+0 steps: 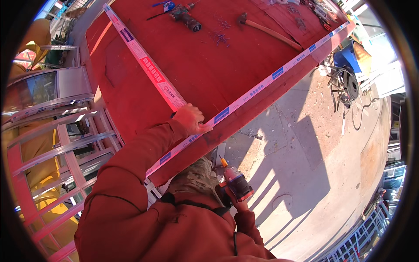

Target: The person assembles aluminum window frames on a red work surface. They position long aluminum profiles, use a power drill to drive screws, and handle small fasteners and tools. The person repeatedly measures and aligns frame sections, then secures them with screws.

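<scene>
My left hand (190,120) presses down where two film-covered frame bars meet on the red tabletop. Its fingers curl over the end of the pink-filmed bar (152,72), and the thumb lies against the white-and-blue-filmed bar (244,98) along the table's near edge. A small dark piece shows beside the palm; its kind is hidden. Low by my right side, off the table, my right hand (240,205) grips a red-and-black cordless drill (238,183). A yellow-collared bit points from the drill toward the table, touching nothing. Most of the right fingers are hidden behind the drill.
On the red table (209,65) lie a second cordless drill (187,18), scattered screws (221,39) and a wooden-handled hammer (270,32). Metal frames (65,148) stand at the left. A coiled black hose (347,85) rests on the concrete floor at the right.
</scene>
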A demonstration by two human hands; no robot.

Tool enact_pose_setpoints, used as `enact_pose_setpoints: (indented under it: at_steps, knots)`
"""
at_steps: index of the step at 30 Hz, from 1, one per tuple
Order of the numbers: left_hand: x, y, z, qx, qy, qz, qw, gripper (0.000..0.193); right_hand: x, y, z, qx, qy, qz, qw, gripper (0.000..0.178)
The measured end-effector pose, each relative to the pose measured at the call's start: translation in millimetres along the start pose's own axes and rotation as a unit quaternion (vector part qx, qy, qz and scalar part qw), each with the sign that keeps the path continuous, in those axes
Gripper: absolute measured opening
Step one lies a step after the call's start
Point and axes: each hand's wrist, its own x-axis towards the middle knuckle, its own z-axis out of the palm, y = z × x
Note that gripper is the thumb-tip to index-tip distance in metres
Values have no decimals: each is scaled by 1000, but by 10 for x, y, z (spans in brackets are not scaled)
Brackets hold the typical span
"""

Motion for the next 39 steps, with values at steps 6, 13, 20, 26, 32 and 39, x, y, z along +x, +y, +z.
enact_pose_setpoints:
  at_steps: [6, 13, 20, 26, 32, 39]
  knots:
    - [-48, 130, -239, -1, 14, -22, 1000, 41, 97, -400, -309, 49, 72, -24, 996, 31]
    - [-741, 822, -340, 3, 247, -145, 958, 33, 502, -701, -427, 29, -69, -46, 996, 32]
    - [-3013, 2284, 554, -189, 262, -404, 856, 16, 531, -1122, -81, 9, -267, -51, 962, 30]
    - [-4262, 3692, 1836, -332, 276, -787, 440, 25, 392, -1142, 310, -51, -409, -17, 911, 24]
    - [-5062, 4209, 2660, -261, 100, -793, 542, 39, 211, -1289, 960, -144, -464, -137, 863, 23]
    - [-6200, 3711, 2929, -341, 227, -826, 387, 52, -110, -1296, 2284, -125, -471, -161, 859, 21]
